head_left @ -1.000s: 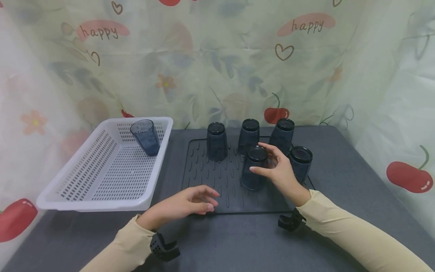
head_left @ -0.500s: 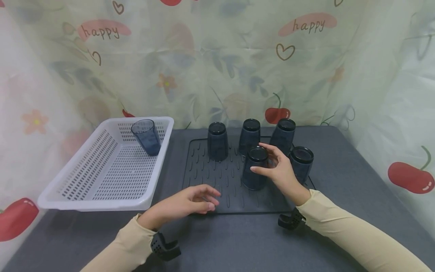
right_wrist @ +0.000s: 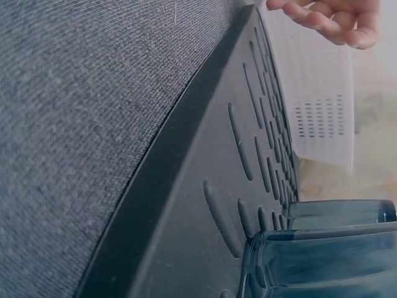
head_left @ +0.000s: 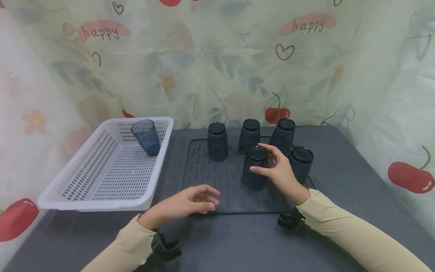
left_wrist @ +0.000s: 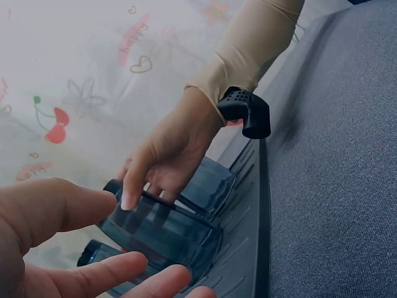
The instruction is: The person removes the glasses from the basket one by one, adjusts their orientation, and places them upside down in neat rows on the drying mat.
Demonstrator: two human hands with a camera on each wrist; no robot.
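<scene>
My right hand (head_left: 283,173) grips a dark blue drinking glass (head_left: 252,178), thumb on the near side and fingers on the far side near its raised base. This glass stands upside down on a black ridged drying mat (head_left: 207,181). To the left, my left hand (head_left: 186,202) hovers over the mat's front left corner, fingers loosely bent and holding nothing. In the left wrist view, the right thumb lies against the gripped glass (left_wrist: 167,233). Behind it stand three more inverted glasses: left (head_left: 217,146), middle (head_left: 249,139) and right (head_left: 283,134). Another inverted glass (head_left: 301,163) stands beside my right hand, partly hidden.
A white perforated plastic basket (head_left: 93,206) stands on the left of the dark grey table (head_left: 231,245). One blue glass (head_left: 147,139) leans inside its back right corner, mouth up. A patterned curtain (head_left: 204,75) closes off the back and sides.
</scene>
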